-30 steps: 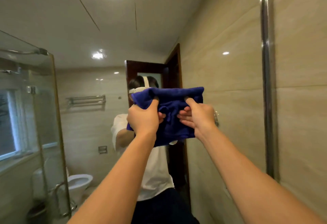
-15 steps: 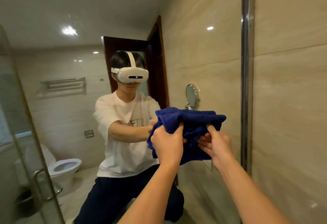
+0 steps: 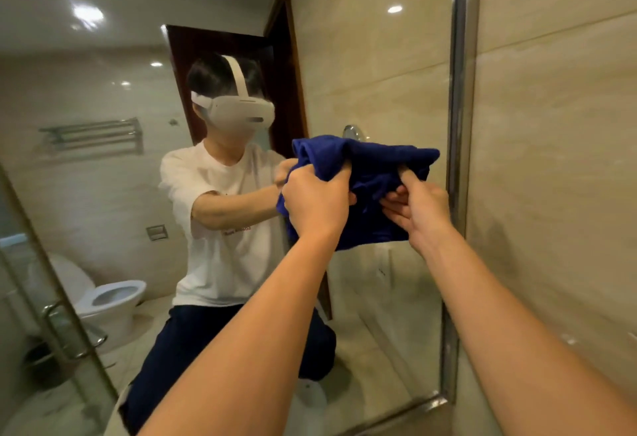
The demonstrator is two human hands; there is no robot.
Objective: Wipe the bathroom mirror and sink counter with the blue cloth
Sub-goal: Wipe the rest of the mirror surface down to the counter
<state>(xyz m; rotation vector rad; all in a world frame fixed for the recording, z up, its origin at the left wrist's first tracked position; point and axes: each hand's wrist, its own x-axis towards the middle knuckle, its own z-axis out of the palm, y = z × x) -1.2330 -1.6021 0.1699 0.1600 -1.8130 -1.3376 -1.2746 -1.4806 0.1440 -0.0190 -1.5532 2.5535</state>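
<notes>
Blue cloth (image 3: 362,180) bunched against the bathroom mirror (image 3: 386,56) near its right metal frame (image 3: 460,125), left hand (image 3: 315,203) gripping one fold, right hand (image 3: 418,210) pinching another. Likely risks: wadded fabric smearing rather than clearing the glass, loose lower folds slipping free, or strokes missing the strip along the frame. Sink tabletop out of view, apparently not yet wiped.

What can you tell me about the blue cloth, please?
The cloth is deep blue, soft and towel-like, bunched into a thick folded wad. It is held up against the mirror near its right frame. The left hand grips its left side and the right hand pinches its right side; a loose lower edge hangs below.
</notes>
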